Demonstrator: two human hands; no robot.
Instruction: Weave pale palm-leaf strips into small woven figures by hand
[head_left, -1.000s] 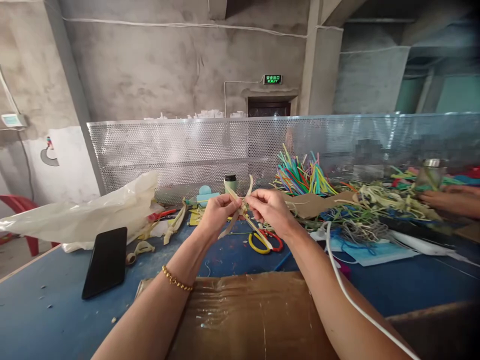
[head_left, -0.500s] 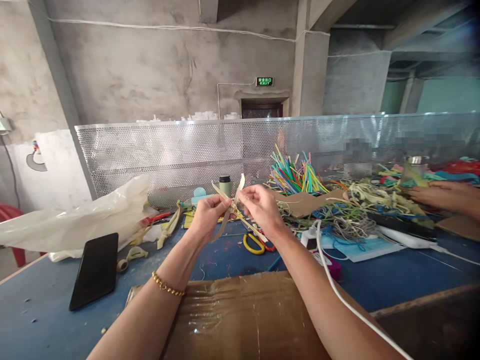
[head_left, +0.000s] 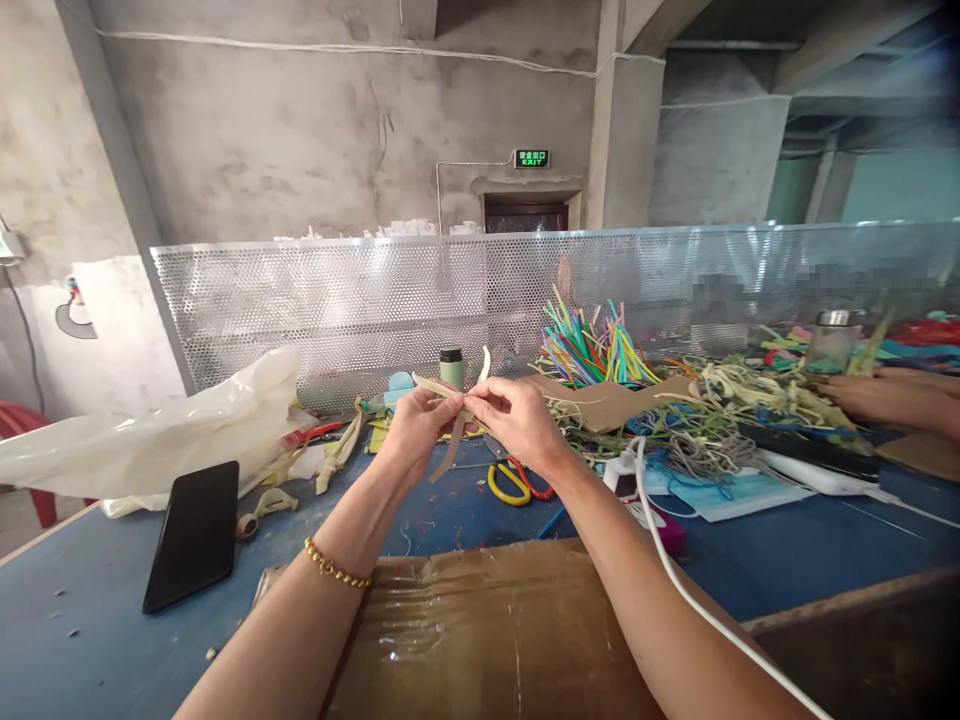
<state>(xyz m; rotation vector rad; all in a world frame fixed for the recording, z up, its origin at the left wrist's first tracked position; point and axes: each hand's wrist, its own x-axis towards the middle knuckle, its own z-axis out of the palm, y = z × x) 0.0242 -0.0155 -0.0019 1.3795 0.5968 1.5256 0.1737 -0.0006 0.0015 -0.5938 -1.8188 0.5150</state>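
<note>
Both hands meet above the middle of the blue table, fingertips nearly touching. My left hand (head_left: 420,425) is closed in a pinch on pale cream strips (head_left: 448,450), one end hanging below the fingers and another sticking out at the upper left. Opposite it, my right hand (head_left: 517,418) pinches the same strips, and a curled pale end (head_left: 485,365) rises above its fingers. The exact crossing of the strips is hidden by the fingertips. Scissors with yellow and red handles (head_left: 510,487) lie on the table just beneath my right hand.
A cardboard box (head_left: 487,630) lies under my forearms. At left are a black phone (head_left: 191,535) and plastic sheeting (head_left: 225,425). Colourful strips (head_left: 592,345), a tangled cord heap (head_left: 697,445) and a white cable (head_left: 660,560) occupy the right. Another person's hands (head_left: 896,395) work at far right.
My hands have drawn closer together, fingertips now almost meeting. The long strip end that hung down under my right hand no longer shows, and the scissors are less covered.
</note>
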